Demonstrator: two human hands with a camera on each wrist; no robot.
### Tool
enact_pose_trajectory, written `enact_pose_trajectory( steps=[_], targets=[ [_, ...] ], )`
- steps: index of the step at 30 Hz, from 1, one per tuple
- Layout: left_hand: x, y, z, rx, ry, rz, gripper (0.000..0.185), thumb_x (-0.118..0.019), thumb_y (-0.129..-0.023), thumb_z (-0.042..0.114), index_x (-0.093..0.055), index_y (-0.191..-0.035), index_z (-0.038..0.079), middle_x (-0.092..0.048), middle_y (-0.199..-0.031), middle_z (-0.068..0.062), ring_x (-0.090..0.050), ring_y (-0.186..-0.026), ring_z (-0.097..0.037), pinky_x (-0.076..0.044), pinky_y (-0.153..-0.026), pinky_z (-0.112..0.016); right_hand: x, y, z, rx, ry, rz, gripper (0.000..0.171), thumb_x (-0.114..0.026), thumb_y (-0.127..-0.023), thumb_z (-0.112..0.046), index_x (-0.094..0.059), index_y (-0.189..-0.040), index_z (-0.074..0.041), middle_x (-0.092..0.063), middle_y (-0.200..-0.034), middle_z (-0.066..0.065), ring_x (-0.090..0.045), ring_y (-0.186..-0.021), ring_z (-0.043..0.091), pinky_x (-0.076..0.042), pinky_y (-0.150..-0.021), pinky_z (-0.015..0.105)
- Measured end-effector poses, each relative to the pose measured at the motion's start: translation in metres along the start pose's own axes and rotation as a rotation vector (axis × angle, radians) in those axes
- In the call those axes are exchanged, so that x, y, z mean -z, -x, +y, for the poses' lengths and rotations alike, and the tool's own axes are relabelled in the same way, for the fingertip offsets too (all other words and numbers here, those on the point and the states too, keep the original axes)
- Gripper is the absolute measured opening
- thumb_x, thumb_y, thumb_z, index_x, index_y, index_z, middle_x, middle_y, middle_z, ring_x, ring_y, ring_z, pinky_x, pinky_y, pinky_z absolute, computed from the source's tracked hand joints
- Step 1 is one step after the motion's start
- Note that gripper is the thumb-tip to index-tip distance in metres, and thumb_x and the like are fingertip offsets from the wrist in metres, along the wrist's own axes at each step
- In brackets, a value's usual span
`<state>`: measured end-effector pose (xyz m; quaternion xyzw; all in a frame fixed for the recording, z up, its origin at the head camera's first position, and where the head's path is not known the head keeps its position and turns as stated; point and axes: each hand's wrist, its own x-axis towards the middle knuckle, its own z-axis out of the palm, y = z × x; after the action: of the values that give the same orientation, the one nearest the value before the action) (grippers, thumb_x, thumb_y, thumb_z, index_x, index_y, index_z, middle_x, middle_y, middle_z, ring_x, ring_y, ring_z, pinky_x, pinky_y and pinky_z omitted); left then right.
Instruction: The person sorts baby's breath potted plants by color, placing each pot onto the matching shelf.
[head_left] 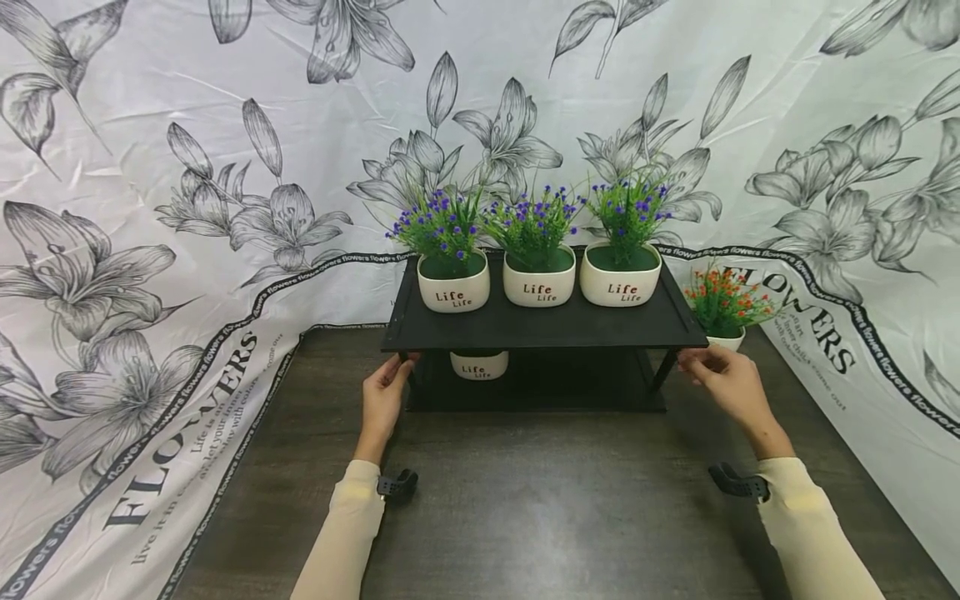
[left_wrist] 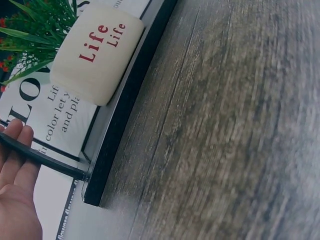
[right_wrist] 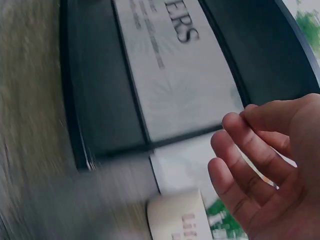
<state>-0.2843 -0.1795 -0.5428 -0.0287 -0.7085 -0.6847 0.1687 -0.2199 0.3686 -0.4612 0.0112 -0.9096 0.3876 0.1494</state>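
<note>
A black two-tier shelf stands on the dark wooden table. My left hand holds its left front leg just under the top board; in the left wrist view fingers reach behind the thin leg. At the right front corner, my right hand pinches the other leg near its upper end, thumb and index finger together there. Three cream pots with purple flowers, a left one, a middle one and a right one, line the top board.
On the lower board sits another cream pot, its plant hidden from above by the top board. A pot with orange flowers stands right of the shelf. Flower-printed white cloth hangs behind and along both sides of the table.
</note>
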Motion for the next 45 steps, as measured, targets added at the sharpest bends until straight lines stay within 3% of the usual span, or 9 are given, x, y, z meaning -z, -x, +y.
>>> enact_pose_trajectory(
  steps=[7,15,20,22,25,29,32,40,45],
  targets=[
    [-0.002,-0.001,0.001,-0.021,0.018,-0.012,0.037,-0.072,-0.105,0.022,-0.072,-0.135,0.001,-0.074,-0.129,-0.024,-0.072,-0.117,-0.001,-0.054,-0.103,-0.014,0.026,-0.008,0.026,-0.05,-0.003,0.063,0.033,-0.065,-0.109,-0.032,-0.074,-0.12,-0.002,-0.069,-0.084,-0.03,-0.064,-0.071,-0.008,-0.055,-0.062,0.016],
    [-0.001,0.0,0.002,-0.01,0.004,-0.018,0.036,-0.071,-0.105,0.022,-0.072,-0.134,0.002,-0.075,-0.129,-0.023,-0.068,-0.131,-0.032,-0.053,-0.103,-0.013,0.038,-0.017,0.059,-0.148,0.039,0.1,0.036,-0.063,-0.109,-0.031,-0.071,-0.125,0.001,-0.064,-0.085,-0.026,-0.059,-0.071,-0.01,-0.051,-0.059,0.017],
    [-0.001,0.001,0.002,-0.001,0.01,-0.022,0.035,-0.071,-0.105,0.022,-0.073,-0.134,0.002,-0.075,-0.129,-0.022,-0.07,-0.129,-0.025,-0.052,-0.104,-0.012,0.042,-0.022,0.08,-0.219,0.046,0.117,0.042,-0.063,-0.108,-0.029,-0.065,-0.132,0.005,-0.053,-0.086,-0.036,-0.05,-0.076,-0.02,-0.046,-0.063,0.011],
    [-0.001,0.001,0.002,0.005,0.004,-0.02,0.036,-0.071,-0.105,0.02,-0.072,-0.135,0.001,-0.074,-0.13,-0.022,-0.072,-0.125,-0.014,-0.052,-0.104,-0.012,0.044,-0.024,0.087,-0.259,0.048,0.124,0.047,-0.064,-0.107,-0.03,-0.06,-0.137,0.006,-0.06,-0.093,-0.029,-0.049,-0.08,-0.018,-0.044,-0.065,0.01],
    [-0.001,0.001,0.002,0.009,0.002,-0.021,0.037,-0.071,-0.105,0.02,-0.071,-0.136,0.0,-0.074,-0.131,-0.023,-0.072,-0.118,-0.001,-0.053,-0.103,-0.012,0.045,-0.028,0.094,-0.325,0.056,0.11,0.061,-0.064,-0.107,-0.035,-0.049,-0.148,0.007,-0.07,-0.123,0.006,-0.064,-0.101,0.007,-0.052,-0.077,0.022],
    [-0.001,0.001,0.001,-0.006,0.006,-0.022,0.037,-0.072,-0.104,0.022,-0.072,-0.135,0.002,-0.075,-0.13,-0.022,-0.072,-0.118,-0.003,-0.053,-0.103,-0.013,0.046,-0.035,0.099,-0.384,0.03,0.04,0.084,-0.062,-0.107,-0.042,-0.025,-0.162,0.011,-0.036,-0.161,0.041,-0.043,-0.143,0.056,-0.048,-0.108,0.062],
    [0.0,0.001,0.0,-0.026,0.01,-0.032,0.035,-0.071,-0.105,0.02,-0.072,-0.134,0.002,-0.074,-0.13,-0.023,-0.072,-0.125,-0.014,-0.054,-0.104,-0.015,0.045,-0.04,0.102,-0.399,-0.007,-0.006,0.096,-0.062,-0.106,-0.044,-0.01,-0.164,0.012,-0.019,-0.167,0.043,-0.024,-0.152,0.063,-0.03,-0.12,0.075],
    [0.001,0.0,-0.001,-0.045,0.032,-0.039,0.032,-0.071,-0.104,0.018,-0.074,-0.131,0.002,-0.075,-0.129,-0.023,-0.069,-0.129,-0.032,-0.054,-0.104,-0.016,0.036,-0.055,0.105,-0.393,-0.071,-0.091,0.116,-0.07,-0.101,-0.048,0.009,-0.165,0.008,0.001,-0.169,0.044,-0.008,-0.155,0.066,-0.021,-0.122,0.078],
    [0.001,0.001,0.001,-0.044,0.02,-0.035,0.032,-0.071,-0.105,0.019,-0.074,-0.132,0.002,-0.075,-0.129,-0.022,-0.07,-0.129,-0.03,-0.054,-0.105,-0.016,0.027,-0.062,0.106,-0.332,-0.145,-0.079,0.116,-0.077,-0.099,-0.041,0.007,-0.169,0.0,0.004,-0.173,0.036,-0.003,-0.159,0.062,-0.015,-0.124,0.079]
  ],
)
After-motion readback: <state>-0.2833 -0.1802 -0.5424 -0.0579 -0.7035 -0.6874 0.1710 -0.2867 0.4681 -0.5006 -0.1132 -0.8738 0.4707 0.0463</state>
